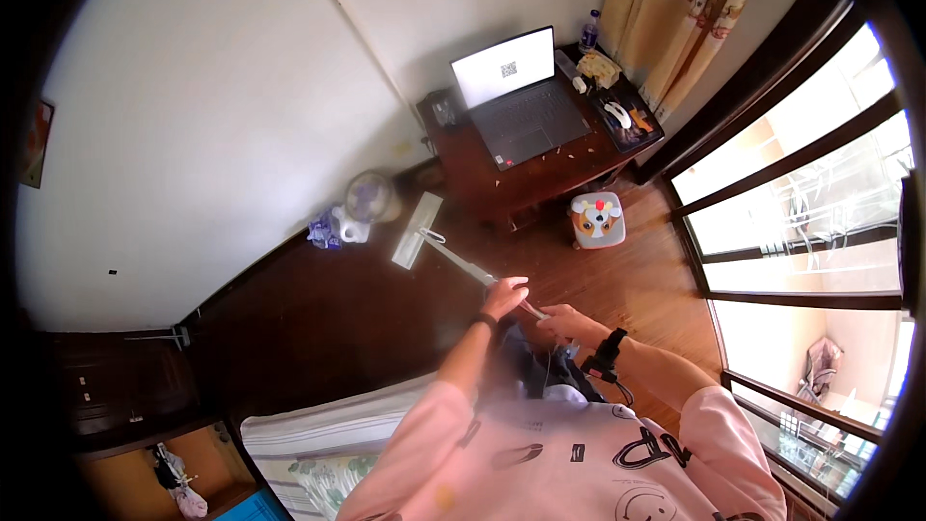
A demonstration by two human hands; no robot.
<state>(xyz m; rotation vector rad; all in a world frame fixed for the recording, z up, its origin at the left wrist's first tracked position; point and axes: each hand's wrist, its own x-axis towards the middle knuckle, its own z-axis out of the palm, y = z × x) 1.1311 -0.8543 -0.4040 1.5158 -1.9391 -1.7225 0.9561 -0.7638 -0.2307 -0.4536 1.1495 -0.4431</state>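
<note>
A flat mop with a pale rectangular head (418, 231) reaches away from me toward the foot of the wall. Its light handle (461, 261) slants back to my body. My left hand (505, 296) wraps around the handle, farther along it. Nearer to me, my right hand (567, 324) is closed around its upper end. The mop head lies on the dark wooden floor, left of the desk. A black strap with a small device sits on my right wrist.
A dark desk (473, 171) holds an open laptop (529, 125) and a mouse. Below it stands a stool with a dog face (598, 220). A clear round bin (374, 198) and a purple package (325, 232) sit by the wall. A bed (318, 429) is at lower left, windows at right.
</note>
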